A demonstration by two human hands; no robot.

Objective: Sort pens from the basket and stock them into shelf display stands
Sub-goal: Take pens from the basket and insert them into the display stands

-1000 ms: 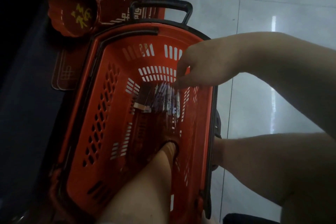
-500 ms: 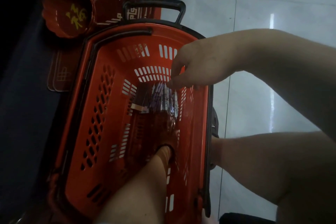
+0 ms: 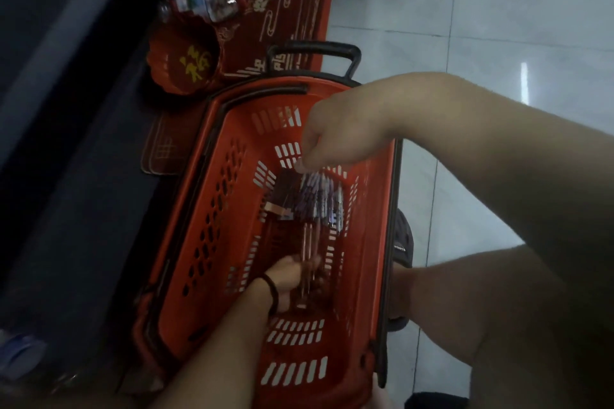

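Sorting barely started: I see the purple-and-white pens (image 3: 319, 199) bunched in the red slotted plastic basket (image 3: 212, 209), no stands visible. Left hand (image 3: 292, 282) grips a few pens; right hand (image 3: 335, 139) pinches at the bunch's top.

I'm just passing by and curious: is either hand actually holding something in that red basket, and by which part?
The left hand grips a few pens by their lower ends. The right hand pinches the top end of a pen in the bundle.
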